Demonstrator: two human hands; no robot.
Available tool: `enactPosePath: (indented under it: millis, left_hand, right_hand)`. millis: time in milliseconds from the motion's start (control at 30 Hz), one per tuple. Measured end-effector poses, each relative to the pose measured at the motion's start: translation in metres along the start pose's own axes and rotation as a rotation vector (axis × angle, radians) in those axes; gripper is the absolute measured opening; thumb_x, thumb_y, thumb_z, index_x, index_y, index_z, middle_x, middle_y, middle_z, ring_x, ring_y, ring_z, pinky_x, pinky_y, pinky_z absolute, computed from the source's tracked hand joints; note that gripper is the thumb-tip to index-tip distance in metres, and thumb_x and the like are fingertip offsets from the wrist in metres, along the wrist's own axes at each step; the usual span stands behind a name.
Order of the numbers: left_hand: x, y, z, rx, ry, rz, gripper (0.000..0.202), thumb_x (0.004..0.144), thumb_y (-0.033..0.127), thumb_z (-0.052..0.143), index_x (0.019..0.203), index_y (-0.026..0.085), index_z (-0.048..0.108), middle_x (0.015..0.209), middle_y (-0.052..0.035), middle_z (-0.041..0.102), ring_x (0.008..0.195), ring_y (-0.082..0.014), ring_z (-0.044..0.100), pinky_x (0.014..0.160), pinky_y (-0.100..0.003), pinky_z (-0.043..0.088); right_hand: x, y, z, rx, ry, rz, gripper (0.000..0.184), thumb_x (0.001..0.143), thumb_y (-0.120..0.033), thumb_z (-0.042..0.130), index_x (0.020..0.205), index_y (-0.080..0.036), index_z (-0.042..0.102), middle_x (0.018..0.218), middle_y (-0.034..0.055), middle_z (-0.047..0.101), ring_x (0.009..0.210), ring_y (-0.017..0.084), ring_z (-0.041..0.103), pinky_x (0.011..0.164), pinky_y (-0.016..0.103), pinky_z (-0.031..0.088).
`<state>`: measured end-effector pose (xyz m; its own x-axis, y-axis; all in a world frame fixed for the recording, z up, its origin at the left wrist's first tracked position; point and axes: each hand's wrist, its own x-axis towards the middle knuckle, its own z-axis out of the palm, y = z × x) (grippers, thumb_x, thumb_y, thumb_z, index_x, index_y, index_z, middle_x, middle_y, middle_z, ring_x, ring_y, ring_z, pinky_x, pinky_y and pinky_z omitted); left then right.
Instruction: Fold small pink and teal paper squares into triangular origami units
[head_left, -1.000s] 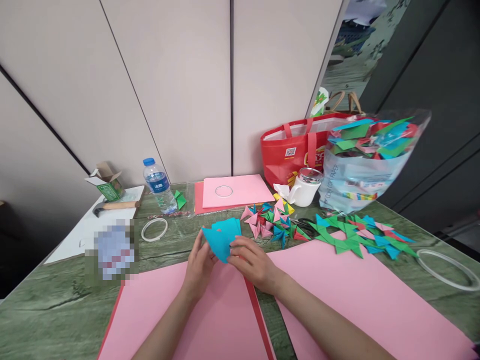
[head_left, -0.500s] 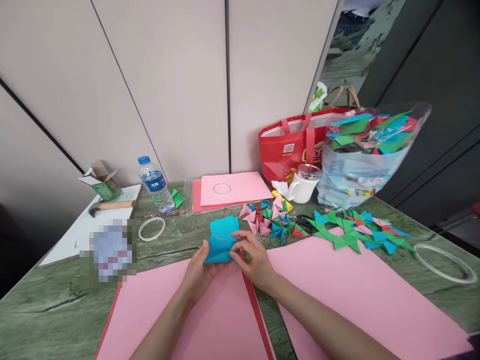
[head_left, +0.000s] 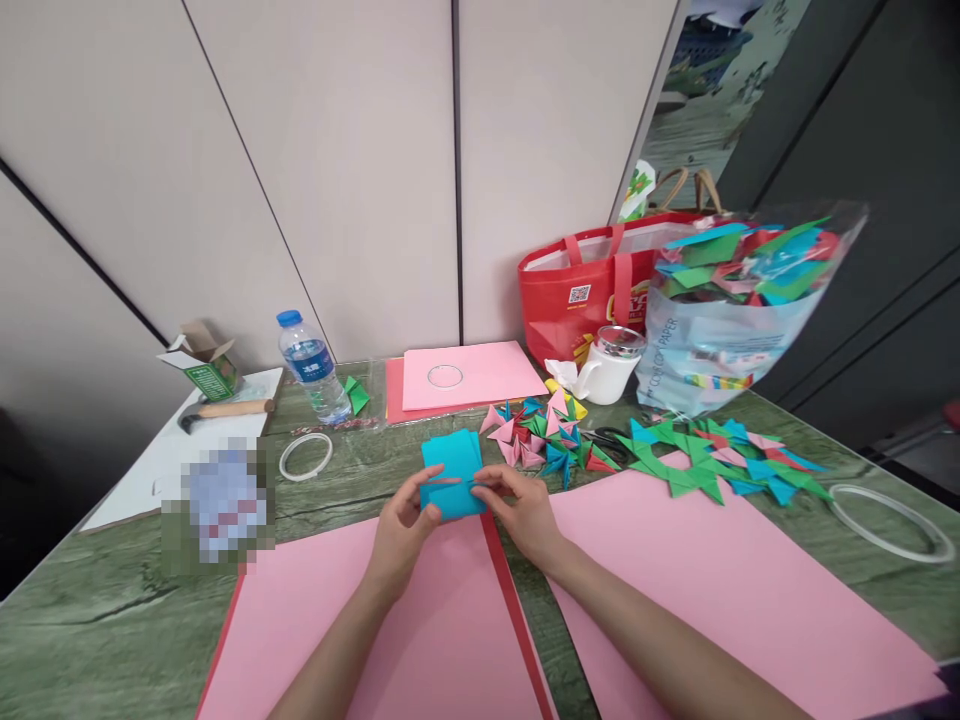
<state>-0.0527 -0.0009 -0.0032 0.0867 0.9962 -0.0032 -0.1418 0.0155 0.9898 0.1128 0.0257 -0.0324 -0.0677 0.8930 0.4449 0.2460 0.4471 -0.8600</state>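
Note:
A folded piece of blue paper (head_left: 457, 504) is held between my two hands, above the top edge of a large pink sheet. My left hand (head_left: 403, 530) grips its left side, the thumb low in front and the fingers reaching along the upper edge. My right hand (head_left: 525, 512) pinches the right edge between thumb and fingertips. Just behind the held piece, more blue paper squares (head_left: 452, 450) lie on the table, partly covered by it. Large pink sheets (head_left: 315, 620) with a red sheet under them lie beneath my forearms.
Folded paper pieces (head_left: 529, 437), black scissors (head_left: 611, 443) and linked green and blue pieces (head_left: 675, 465) lie to the right. Behind stand a white mug (head_left: 609, 372), a red bag (head_left: 555, 310) and a filled plastic bag (head_left: 697, 340). A water bottle (head_left: 313, 370) and hammer (head_left: 229, 409) are at left.
My left hand has moved from supporting the blue paper below to gripping its left side, fingers now over its upper edge. My right hand has shifted slightly right to the paper's right edge.

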Motion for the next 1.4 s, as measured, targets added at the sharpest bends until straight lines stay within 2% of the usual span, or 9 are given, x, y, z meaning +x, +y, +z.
enactPosePath:
  millis: [133,300,433,767,933,1067,1400]
  left_hand:
    - [0.0005,0.0008,0.0028,-0.005,0.105,-0.092,0.06,0.058,0.03,0.073,0.113,0.018,0.051,0.087,-0.0048,0.068,0.078,-0.0201,0.063,0.071,-0.035,0.051]
    - [0.0013,-0.0012,0.0031,-0.019,0.155,-0.13,0.038,0.058,0.029,0.073,0.091,0.015,0.061,0.071,-0.0013,0.067,0.068,-0.017,0.062,0.069,-0.034,0.053]
    - [0.0019,-0.0035,0.0019,-0.038,0.175,-0.12,0.031,0.056,0.029,0.073,0.082,0.014,0.064,0.071,-0.0017,0.067,0.069,-0.0183,0.063,0.067,-0.035,0.055]
    - [0.0016,-0.0033,0.0013,-0.004,0.171,-0.094,0.033,0.06,0.029,0.071,0.087,0.014,0.062,0.074,-0.0015,0.067,0.071,-0.0184,0.063,0.066,-0.035,0.056]
    - [0.001,-0.003,0.0015,0.017,0.159,-0.065,0.038,0.062,0.027,0.07,0.096,0.015,0.059,0.07,0.0001,0.066,0.068,-0.0171,0.062,0.066,-0.035,0.056]
    - [0.0004,-0.0031,0.0015,0.01,0.153,-0.056,0.035,0.062,0.027,0.069,0.094,0.015,0.058,0.069,0.0004,0.066,0.067,-0.0163,0.062,0.065,-0.034,0.056]
    - [0.0003,-0.0015,0.0025,0.0,0.163,-0.055,0.035,0.06,0.028,0.071,0.091,0.015,0.059,0.067,0.0006,0.066,0.065,-0.0159,0.063,0.063,-0.034,0.057]
  right_hand:
    - [0.0007,-0.0023,-0.0008,-0.039,-0.015,-0.064,0.011,0.076,-0.028,0.059,0.08,-0.02,0.066,0.076,0.0039,0.069,0.065,0.016,0.063,0.059,0.028,0.051]
    - [0.0021,-0.0048,-0.0017,-0.006,-0.021,-0.051,0.012,0.076,-0.028,0.06,0.08,-0.021,0.068,0.077,0.0034,0.069,0.067,0.017,0.063,0.06,0.028,0.05]
    - [0.0021,-0.0044,-0.0019,0.019,-0.048,0.007,0.014,0.074,-0.029,0.062,0.081,-0.02,0.069,0.074,0.004,0.069,0.066,0.017,0.062,0.059,0.027,0.049]
    - [-0.0003,-0.0003,0.0021,0.191,-0.028,0.212,0.02,0.067,-0.03,0.067,0.082,-0.017,0.068,0.061,0.0,0.059,0.051,0.01,0.05,0.047,0.021,0.043]
    - [0.0007,-0.0021,0.0021,0.217,-0.02,0.23,0.017,0.065,-0.029,0.068,0.077,-0.017,0.068,0.059,-0.0007,0.057,0.049,0.009,0.047,0.046,0.021,0.04]
    - [0.0013,-0.0042,0.0017,0.203,-0.016,0.232,0.016,0.066,-0.028,0.068,0.077,-0.017,0.069,0.06,0.0001,0.06,0.049,0.009,0.046,0.046,0.021,0.039]
    - [0.0021,-0.008,0.0003,0.177,-0.021,0.185,0.012,0.067,-0.027,0.067,0.075,-0.019,0.071,0.07,0.0028,0.068,0.058,0.014,0.057,0.054,0.023,0.045]
